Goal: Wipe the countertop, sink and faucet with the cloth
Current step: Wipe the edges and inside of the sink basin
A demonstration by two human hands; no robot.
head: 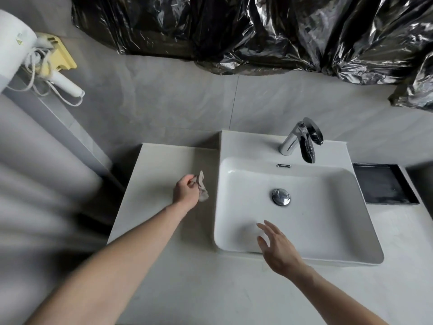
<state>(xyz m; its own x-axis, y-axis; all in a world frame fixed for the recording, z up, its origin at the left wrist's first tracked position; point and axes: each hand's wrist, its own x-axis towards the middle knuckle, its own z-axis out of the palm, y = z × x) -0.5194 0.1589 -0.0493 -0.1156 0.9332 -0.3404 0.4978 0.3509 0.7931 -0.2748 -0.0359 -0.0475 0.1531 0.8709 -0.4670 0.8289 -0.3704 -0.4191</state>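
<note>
My left hand grips a small crumpled grey cloth over the pale countertop, just left of the sink. The white rectangular sink sits on the counter, with a chrome drain plug in its basin. A chrome faucet stands on the sink's back ledge, its spout pointing over the basin. My right hand hovers with relaxed, spread fingers above the sink's front left corner, holding nothing.
A black tray lies right of the sink. Crinkled black plastic sheeting covers the wall above. At upper left a white hair dryer with its cord hangs by a yellow holder. A blurred pale surface fills the left edge.
</note>
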